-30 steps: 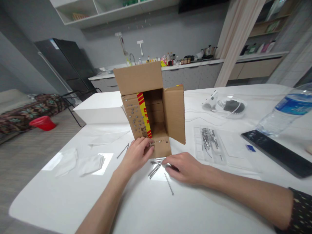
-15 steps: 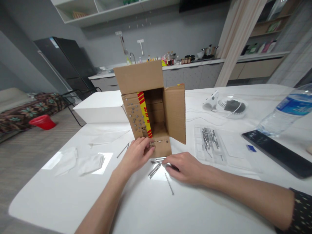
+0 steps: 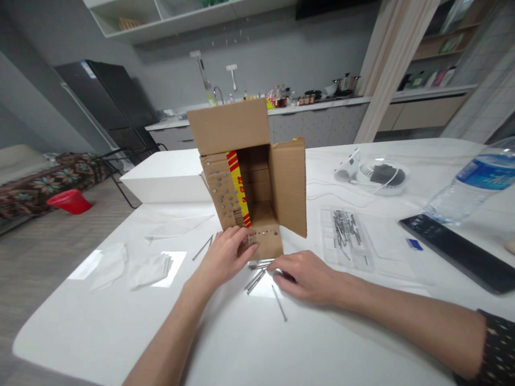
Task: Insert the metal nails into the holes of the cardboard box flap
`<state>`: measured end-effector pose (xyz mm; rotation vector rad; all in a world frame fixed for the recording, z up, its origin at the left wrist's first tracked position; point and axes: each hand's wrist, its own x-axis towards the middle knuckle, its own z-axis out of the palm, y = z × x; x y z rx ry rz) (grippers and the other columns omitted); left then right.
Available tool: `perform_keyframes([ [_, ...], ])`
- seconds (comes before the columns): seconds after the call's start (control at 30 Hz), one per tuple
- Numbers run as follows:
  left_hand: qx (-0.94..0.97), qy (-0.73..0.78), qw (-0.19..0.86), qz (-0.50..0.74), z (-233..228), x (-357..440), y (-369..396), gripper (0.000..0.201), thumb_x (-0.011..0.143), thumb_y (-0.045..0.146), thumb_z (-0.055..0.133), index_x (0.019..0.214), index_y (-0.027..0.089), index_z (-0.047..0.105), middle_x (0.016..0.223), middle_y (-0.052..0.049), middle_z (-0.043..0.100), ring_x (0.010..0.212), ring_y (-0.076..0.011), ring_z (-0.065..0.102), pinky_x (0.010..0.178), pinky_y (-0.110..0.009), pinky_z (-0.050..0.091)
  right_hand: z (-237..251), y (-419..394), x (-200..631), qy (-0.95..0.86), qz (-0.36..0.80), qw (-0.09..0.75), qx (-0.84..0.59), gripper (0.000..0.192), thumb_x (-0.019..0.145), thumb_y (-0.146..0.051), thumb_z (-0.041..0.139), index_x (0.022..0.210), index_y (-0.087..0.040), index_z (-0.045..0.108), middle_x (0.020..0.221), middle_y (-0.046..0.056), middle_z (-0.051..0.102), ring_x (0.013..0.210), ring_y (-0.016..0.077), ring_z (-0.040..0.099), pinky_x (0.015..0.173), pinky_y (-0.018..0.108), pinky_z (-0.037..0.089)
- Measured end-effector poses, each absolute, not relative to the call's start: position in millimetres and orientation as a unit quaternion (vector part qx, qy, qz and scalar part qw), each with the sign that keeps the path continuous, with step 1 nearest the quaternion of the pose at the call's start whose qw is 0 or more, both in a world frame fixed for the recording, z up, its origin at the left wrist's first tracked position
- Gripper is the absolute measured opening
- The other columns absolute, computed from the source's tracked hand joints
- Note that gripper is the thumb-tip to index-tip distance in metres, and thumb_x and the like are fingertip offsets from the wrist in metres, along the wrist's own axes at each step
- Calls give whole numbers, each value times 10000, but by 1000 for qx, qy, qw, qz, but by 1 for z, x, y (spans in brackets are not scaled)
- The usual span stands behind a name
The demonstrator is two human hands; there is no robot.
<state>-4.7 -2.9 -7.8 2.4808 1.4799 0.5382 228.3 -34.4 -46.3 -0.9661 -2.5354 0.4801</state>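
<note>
An open cardboard box stands on the white table, its flaps spread and its mouth facing me. Several nail heads dot its left flap. My left hand rests against the left side of the lower flap, thumb apart from the fingers, holding nothing that I can see. Just in front of that flap lies a small pile of long nails. The fingertips of my right hand touch the pile's right end, thumb and forefinger apart. One loose nail lies nearer to me.
Right of the box is a clear plastic case of nails. Beyond it are a black slab, a water bottle and a small fan. At left lie white tissues, more nails and a white box.
My left thumb has shifted very slightly. My right hand, the nails and the box look the same.
</note>
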Motion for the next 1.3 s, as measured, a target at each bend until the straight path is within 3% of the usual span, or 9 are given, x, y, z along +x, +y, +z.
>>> perform_keyframes([
  [1.3,835,501,123,192,-4,-4,-5,240,928,333,556,1121,222,648,844,-35,668,808,-222,631,684,-322,472,-42,-35,228,-899,185,193,-348,222,932,-202,491,1059,-202,674,866,27,733,727,170,644,653,266,395],
])
